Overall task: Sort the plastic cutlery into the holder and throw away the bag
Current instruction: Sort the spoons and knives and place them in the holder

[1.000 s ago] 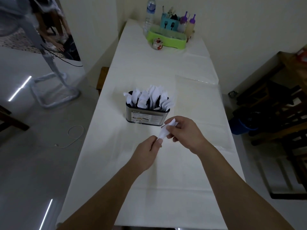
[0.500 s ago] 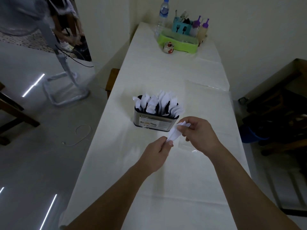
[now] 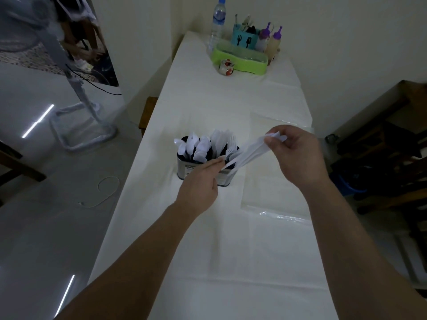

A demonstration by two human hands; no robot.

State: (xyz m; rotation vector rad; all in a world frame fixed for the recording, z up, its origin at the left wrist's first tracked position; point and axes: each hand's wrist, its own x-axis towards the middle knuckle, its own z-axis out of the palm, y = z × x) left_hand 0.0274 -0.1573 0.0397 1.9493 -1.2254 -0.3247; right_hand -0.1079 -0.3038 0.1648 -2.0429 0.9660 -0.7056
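While both forearms reach forward over the tabletop, the right hand is raised, its grip pinching one end of the thin white bag. The left hand pinches the lower end beside the holder filled with plastic cutlery.

The holder looks like shiny metal with a paper label, and the cutlery in it is smooth white plastic. The thin bag is clear or whitish film, hard to tell in this blur. A matt white cloth covers the table, the floor is glossy
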